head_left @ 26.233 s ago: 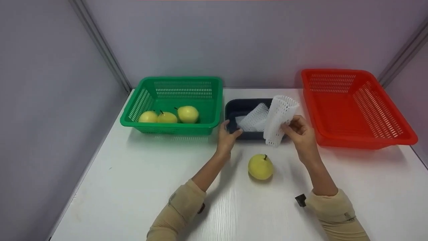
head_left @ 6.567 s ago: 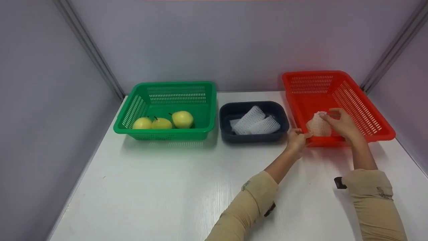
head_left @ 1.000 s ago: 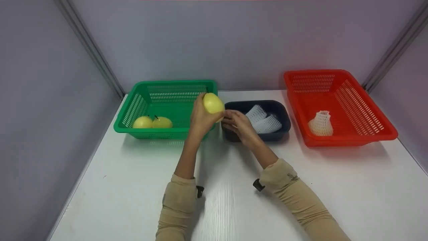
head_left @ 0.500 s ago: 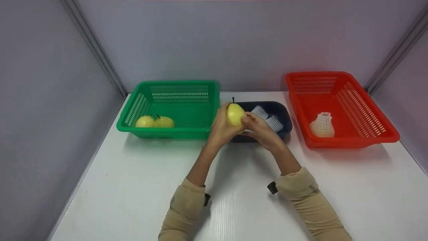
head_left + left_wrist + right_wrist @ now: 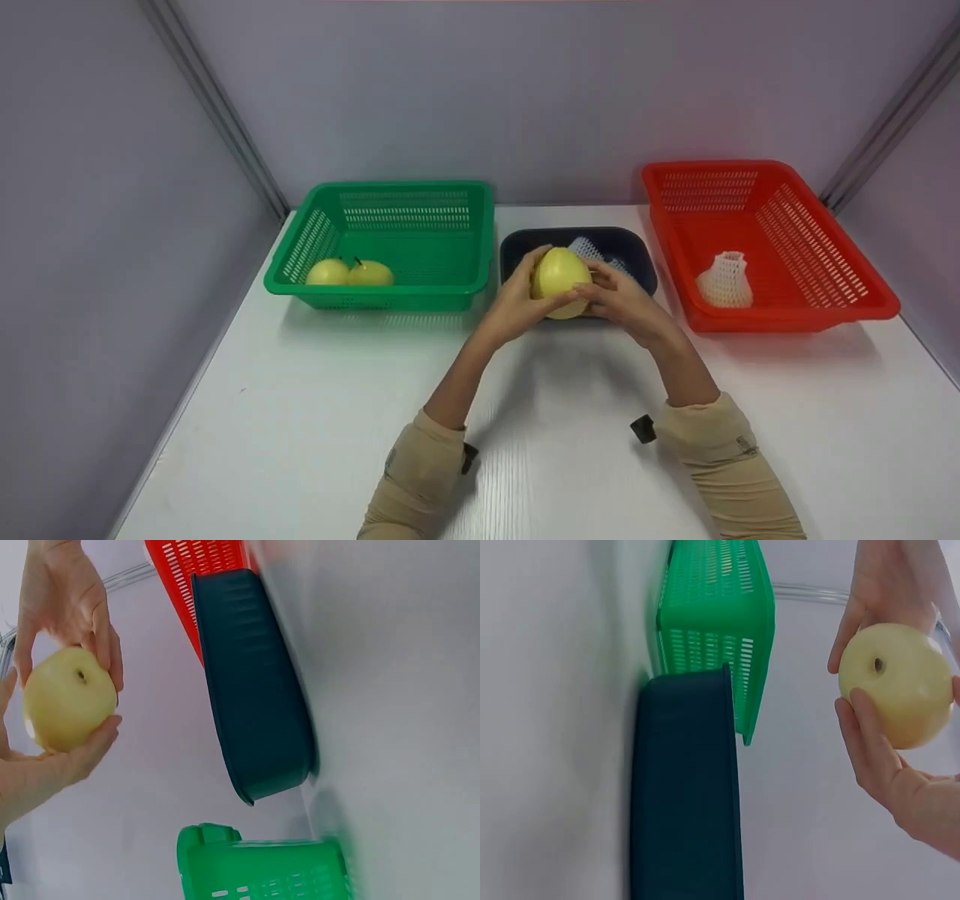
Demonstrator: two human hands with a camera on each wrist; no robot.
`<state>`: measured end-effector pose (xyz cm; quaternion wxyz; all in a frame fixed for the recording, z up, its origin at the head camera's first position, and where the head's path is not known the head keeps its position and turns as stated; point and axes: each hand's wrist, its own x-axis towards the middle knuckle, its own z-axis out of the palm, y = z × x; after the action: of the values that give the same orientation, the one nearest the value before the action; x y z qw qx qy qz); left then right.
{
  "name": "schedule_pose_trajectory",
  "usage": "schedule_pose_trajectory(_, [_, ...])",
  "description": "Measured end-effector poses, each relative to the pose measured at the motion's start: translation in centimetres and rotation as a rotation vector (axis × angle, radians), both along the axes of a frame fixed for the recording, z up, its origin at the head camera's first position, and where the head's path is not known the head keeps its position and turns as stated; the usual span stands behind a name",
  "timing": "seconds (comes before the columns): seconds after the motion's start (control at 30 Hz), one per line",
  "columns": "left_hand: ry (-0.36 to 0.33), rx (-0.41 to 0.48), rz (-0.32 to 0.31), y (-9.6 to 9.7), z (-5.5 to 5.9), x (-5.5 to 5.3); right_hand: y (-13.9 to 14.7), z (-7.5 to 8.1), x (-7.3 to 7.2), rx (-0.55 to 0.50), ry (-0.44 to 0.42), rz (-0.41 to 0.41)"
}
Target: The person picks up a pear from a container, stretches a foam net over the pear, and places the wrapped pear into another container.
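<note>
Both hands hold one yellow pear [image 5: 561, 271] in the air, in front of and overlapping the navy tub [image 5: 517, 244] in the head view. My left hand [image 5: 517, 304] grips its left side, thumb across the near face. On the other side, the fingers of my right hand [image 5: 630, 306] curl against the fruit. Both wrist views show the pear [image 5: 71, 701] clasped between the two hands, its dimpled end facing the cameras. White foam net sleeves [image 5: 583, 247] lie in the tub, partly hidden by the hands and pear.
At the left, a green basket [image 5: 480, 281] holds two pears [image 5: 371, 273] in its near left corner. The red basket [image 5: 772, 319] on the right contains a pear in a white foam net [image 5: 725, 280]. Walls enclose the table's back and sides.
Earlier, a netted pear went into the red basket. Over the last second, both hands have carried another pear rightward from the green basket to the tub, turning its stem from upward to the right.
</note>
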<state>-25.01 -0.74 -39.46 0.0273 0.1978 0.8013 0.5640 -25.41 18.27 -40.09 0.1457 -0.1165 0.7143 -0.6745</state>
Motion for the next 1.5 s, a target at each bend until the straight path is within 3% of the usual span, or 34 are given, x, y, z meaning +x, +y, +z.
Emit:
schedule_pose_trajectory(0.17, [-0.121,0.081,-0.061,0.1,-0.8,0.2,1.2,-0.4,0.6,0.050,-0.007,0.001])
schedule_pose_trajectory(0.4, [-0.217,0.116,-0.111,0.4,-1.9,0.4,2.6,-1.2,1.2,0.034,0.017,0.051])
schedule_pose_trajectory(0.9, [-0.224,0.085,-0.167,1.0,-3.7,0.5,4.1,-2.5,1.6,0.155,0.080,0.152])
schedule_pose_trajectory(1.23, [-0.119,-0.088,-0.216,1.7,-4.9,0.0,4.7,-3.6,1.6,0.287,0.083,0.190])
schedule_pose_trajectory(1.5, [-0.040,-0.339,-0.245,2.5,-5.6,-0.1,4.7,-4.7,1.7,0.489,0.155,0.226])
